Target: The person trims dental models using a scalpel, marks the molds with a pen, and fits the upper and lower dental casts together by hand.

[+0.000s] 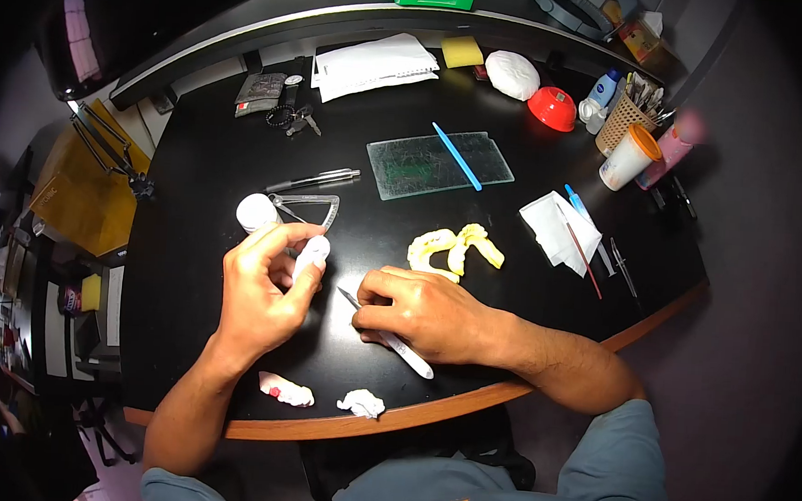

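Note:
Between the thumb and fingers of my left hand (268, 288) is a small whitish piece (314, 252); its exact kind does not show. My right hand (420, 311) is wrapped round a white-handled knife (406, 354), its pointed grey blade toward the left hand, apart from the piece. Just beyond the right hand lie two yellow horseshoe-shaped dental casts (431, 245). Beside the left hand are a white round jar (257, 212) and a metal caliper gauge (316, 206). Near the front edge sit a crumpled white tissue (361, 402) and a white scrap with red marks (286, 389).
A glass slab (397, 169) with a blue stick (457, 156) lies farther back. To the right, a white napkin (558, 233) is beside a thin brush and tweezers (623, 267). At the back stand a red bowl (551, 108), a lidded cup (629, 162) and papers (376, 65).

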`<state>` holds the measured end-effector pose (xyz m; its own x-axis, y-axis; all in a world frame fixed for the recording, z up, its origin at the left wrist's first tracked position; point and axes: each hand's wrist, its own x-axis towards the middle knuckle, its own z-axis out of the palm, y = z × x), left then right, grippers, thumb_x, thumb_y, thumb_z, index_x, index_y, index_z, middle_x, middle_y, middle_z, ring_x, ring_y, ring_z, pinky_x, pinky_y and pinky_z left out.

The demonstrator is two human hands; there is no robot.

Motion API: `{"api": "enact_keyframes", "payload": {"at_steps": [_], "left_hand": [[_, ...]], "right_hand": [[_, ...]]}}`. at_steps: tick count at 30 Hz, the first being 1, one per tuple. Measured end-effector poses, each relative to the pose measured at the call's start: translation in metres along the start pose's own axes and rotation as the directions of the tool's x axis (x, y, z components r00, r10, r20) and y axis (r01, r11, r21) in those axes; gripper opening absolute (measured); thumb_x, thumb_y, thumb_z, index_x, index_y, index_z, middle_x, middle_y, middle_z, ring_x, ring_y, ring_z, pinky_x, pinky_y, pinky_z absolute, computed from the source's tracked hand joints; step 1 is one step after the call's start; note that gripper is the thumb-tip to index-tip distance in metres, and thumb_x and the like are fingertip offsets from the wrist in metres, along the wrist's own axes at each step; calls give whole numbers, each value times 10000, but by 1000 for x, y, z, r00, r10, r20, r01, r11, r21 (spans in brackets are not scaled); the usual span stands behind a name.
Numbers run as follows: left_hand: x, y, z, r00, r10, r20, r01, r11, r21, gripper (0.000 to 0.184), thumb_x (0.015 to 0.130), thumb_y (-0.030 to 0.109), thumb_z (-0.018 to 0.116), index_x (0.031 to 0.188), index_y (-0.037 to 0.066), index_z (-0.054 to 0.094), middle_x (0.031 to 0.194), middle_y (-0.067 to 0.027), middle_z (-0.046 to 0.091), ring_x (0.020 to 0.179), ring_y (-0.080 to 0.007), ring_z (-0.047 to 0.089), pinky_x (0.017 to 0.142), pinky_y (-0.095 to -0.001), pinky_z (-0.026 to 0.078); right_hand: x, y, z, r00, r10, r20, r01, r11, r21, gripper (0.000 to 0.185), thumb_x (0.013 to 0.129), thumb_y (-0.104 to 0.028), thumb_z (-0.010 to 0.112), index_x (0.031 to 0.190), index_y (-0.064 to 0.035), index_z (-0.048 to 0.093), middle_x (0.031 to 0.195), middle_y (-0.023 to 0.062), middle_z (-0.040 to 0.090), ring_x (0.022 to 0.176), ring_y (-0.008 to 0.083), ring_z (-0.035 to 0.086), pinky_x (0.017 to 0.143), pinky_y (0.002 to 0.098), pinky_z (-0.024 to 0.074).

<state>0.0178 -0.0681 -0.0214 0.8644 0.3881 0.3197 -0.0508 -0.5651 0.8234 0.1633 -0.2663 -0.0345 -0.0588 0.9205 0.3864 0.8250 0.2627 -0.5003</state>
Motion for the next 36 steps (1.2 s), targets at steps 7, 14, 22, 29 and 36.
{"api": "enact_keyframes", "payload": {"at_steps": [7, 14, 22, 29, 36], "left_hand": [[1, 8, 4, 987, 149, -60, -133, 968, 212, 274, 852, -35, 757, 1126, -23, 756, 863, -116, 715, 706, -161, 706, 590, -276, 538], [-1, 5, 1, 995, 72, 71, -89, 954, 286, 266, 786, -4, 792, 1051, -21, 780, 805, -117, 703, 645, -172, 625, 596, -303, 507], [-2, 3, 2, 985, 47, 164, -93, 952, 291, 309, 730, 8, 821, 1039, 17, 820, 803, -62, 662, 606, -112, 542, 554, -271, 441], [-3, 3, 1, 980, 87, 180, -141, 939, 313, 307, 770, 33, 814, 1076, 4, 806, 813, -88, 652, 635, -173, 592, 602, -313, 492], [-6, -2, -2, 978, 114, 175, -168, 927, 334, 302, 808, 77, 828, 1096, -9, 799, 846, -95, 664, 630, -167, 612, 598, -321, 516]], "right_hand": [[-2, 0, -7, 998, -34, 48, 39, 993, -109, 64, 838, -122, 715, 878, -76, 698, 881, 83, 635, 855, 292, 687, 743, 445, 536], [-2, 1, -10, 996, -81, 47, 91, 953, -289, 68, 846, -112, 696, 863, -47, 688, 887, 84, 617, 838, 278, 663, 750, 425, 549], [-2, 1, -5, 997, -71, -12, 65, 959, -277, 114, 813, -93, 684, 734, -11, 678, 895, 155, 690, 866, 335, 721, 793, 482, 574], [-2, -3, -11, 996, -28, 80, 49, 961, -271, 119, 837, -96, 672, 760, -6, 670, 915, 138, 655, 882, 314, 686, 777, 456, 561], [-4, -1, -18, 988, 38, 147, -6, 977, -214, 174, 829, -73, 743, 1001, -72, 768, 998, 93, 651, 941, 285, 684, 829, 418, 560]]}}
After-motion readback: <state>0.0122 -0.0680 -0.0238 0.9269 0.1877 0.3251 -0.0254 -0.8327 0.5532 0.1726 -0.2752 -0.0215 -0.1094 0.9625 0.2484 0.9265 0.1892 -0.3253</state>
